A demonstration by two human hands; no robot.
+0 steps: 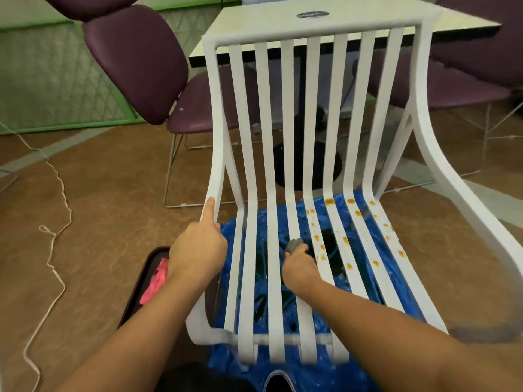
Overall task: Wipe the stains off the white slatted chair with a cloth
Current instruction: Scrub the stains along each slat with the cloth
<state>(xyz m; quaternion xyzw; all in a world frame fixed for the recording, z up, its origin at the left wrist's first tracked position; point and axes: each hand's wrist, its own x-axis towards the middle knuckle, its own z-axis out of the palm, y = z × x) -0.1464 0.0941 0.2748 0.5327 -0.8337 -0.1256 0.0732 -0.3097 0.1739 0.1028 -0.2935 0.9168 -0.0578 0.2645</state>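
A white slatted chair point(288, 108) stands in front of me, its seat slats running toward me. Orange-brown stains point(346, 240) dot the right-hand seat slats. My right hand point(300, 267) rests on a middle seat slat, shut on a small grey cloth point(294, 244) that sticks out above the fingers, just left of the stains. My left hand point(198, 247) grips the chair's left side rail, with the thumb stretched up along it.
Blue plastic sheeting point(353, 281) lies on the floor under the seat. A dark tray point(141, 290) with a pink cloth point(155, 278) sits at the lower left. Purple chairs point(135, 60) and a white table point(339, 12) stand behind. A white cord point(53, 239) trails over the brown floor.
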